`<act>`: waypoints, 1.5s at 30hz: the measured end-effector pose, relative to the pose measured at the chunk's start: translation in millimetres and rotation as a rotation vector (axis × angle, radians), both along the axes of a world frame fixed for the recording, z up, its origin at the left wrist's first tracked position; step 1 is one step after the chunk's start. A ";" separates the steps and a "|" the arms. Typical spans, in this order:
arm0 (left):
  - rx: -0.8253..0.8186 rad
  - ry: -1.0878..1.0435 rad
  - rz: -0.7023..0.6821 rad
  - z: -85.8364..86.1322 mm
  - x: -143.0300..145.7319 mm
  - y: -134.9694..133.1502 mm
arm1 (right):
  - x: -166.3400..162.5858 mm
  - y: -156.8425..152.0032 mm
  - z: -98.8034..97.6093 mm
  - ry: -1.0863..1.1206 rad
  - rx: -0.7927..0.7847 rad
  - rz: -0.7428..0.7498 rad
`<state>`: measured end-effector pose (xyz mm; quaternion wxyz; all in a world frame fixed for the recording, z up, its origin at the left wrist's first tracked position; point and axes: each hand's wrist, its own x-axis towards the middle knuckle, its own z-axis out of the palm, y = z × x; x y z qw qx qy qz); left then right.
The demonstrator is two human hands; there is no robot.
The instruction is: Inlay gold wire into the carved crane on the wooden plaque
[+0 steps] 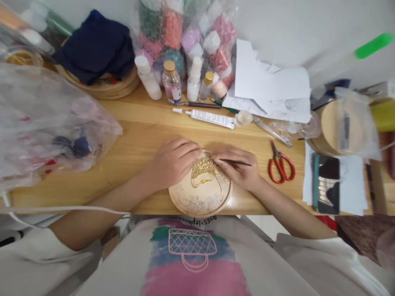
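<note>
A round pale panel lies at the table's front edge. On it is a raised gold bird design with a long curved neck and feathers; wave lines are drawn below. My left hand covers the panel's upper left edge, its fingers together and curled against it. Between the thumb and fingers of my right hand is a thin dark stick-like tool, slanting over the panel's upper right. The right fingertips touch the gold lines near the top. Whether a small piece sits under either hand's fingertips is hidden.
Red-handled scissors lie right of my right hand, with a phone beyond. Behind the panel are a white glue tube, several small bottles and papers. A plastic bag fills the left; a white cable crosses my left forearm.
</note>
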<state>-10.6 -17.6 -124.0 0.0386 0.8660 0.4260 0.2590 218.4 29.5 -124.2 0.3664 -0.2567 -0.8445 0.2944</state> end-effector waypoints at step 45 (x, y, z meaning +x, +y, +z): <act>0.084 0.083 -0.042 -2.5 3.7 -6.8 | 6.7 0.4 -2.5 -0.203 0.285 0.135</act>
